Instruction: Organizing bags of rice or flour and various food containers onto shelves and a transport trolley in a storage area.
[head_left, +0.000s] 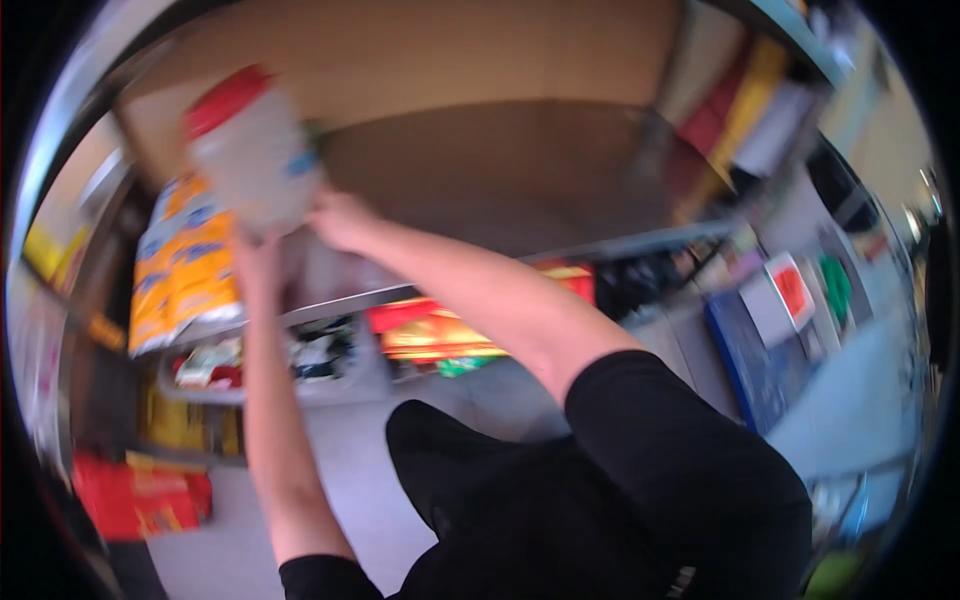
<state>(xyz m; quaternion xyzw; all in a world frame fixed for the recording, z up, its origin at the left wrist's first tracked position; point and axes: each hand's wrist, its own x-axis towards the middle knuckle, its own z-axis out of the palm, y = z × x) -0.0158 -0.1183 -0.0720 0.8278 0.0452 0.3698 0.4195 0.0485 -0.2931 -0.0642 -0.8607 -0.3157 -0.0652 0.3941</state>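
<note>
A large pale plastic jar with a red lid is tilted at the upper left, above the near left end of a dark shelf. My left hand is at the jar's lower end, and my right hand grips its lower right side. Motion blur hides the fingers' exact places. Beside the jar, orange and white plastic packets lie on the shelf's left end.
Below the shelf are a grey bin with mixed items and red and gold packages. A red bag sits low at left. A blue box with a white carton stands at right. Cardboard backs the shelf.
</note>
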